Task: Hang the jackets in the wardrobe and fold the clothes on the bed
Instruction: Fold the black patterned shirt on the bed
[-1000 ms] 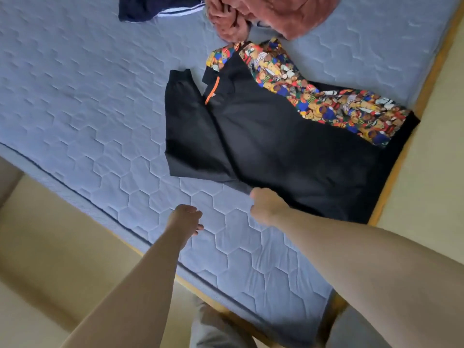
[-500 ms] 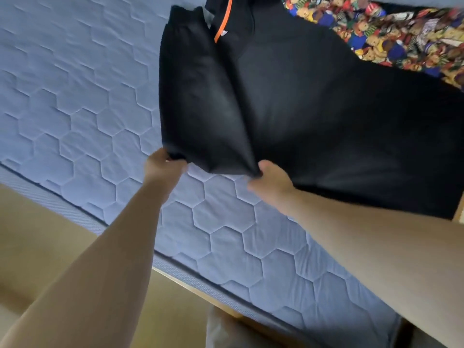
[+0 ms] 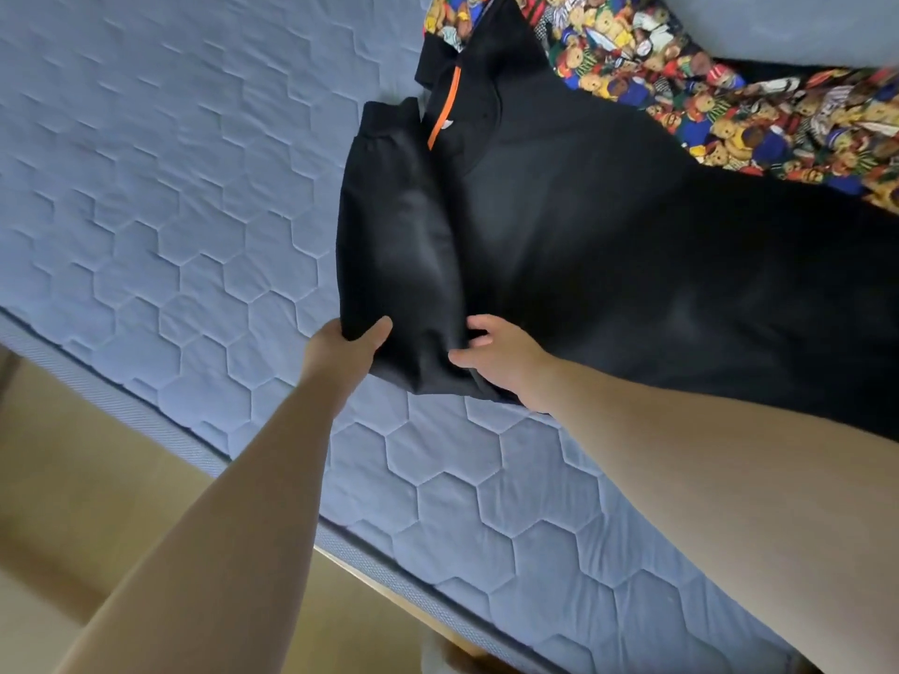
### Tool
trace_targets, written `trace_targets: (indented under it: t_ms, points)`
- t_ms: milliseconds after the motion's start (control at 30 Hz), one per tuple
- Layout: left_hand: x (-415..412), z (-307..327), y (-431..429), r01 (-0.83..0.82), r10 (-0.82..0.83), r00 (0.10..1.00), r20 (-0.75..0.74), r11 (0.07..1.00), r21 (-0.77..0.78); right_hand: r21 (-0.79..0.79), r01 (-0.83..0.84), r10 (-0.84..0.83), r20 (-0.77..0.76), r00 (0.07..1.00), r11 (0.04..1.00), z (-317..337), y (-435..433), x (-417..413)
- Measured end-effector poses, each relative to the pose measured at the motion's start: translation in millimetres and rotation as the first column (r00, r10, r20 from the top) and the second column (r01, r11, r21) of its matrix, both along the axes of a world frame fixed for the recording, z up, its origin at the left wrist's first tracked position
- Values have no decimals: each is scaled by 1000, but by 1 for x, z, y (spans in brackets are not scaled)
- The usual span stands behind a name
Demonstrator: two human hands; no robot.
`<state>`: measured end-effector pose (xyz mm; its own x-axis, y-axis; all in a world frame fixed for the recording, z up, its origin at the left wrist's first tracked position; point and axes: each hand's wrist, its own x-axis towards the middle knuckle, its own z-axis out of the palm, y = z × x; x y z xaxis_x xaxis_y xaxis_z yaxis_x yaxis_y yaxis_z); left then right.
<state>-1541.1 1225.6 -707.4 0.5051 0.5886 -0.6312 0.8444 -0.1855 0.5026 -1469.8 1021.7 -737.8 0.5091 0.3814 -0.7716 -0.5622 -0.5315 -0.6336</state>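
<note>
A black garment [image 3: 608,245] with an orange zip strip [image 3: 445,109] lies spread on the blue quilted bed [image 3: 160,197]. Its left sleeve [image 3: 404,245] is folded inward along the body. My left hand [image 3: 348,347] grips the near corner of that sleeve, thumb on top of the cloth. My right hand [image 3: 496,355] pinches the fabric just right of it, where sleeve and body meet. A colourful bear-print garment [image 3: 681,85] lies beyond the black one, partly under it.
The bed's near edge with a wooden frame [image 3: 379,581] runs diagonally below my arms, with tan floor [image 3: 73,503] beyond it. Open mattress lies to the left of the black garment.
Both hands went from bare mattress onto the black garment's near sleeve edge and took hold of it. The view has moved closer, so the red and navy clothes are out of frame.
</note>
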Motion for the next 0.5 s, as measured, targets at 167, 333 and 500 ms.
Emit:
trace_targets:
  t_ms: [167,333,500]
  points:
    - [-31,-24,4,377,-318,903,-290,910,176,-145,-343,357,84,930,928,-23,3,-39]
    - [-30,-21,12,96,-79,966,-245,994,60,-102,-303,295,-81,952,948,-5,13,-22]
    - [25,-9,31,-147,149,989,14,987,-60,-7,-116,112,-182,977,993,15,40,37]
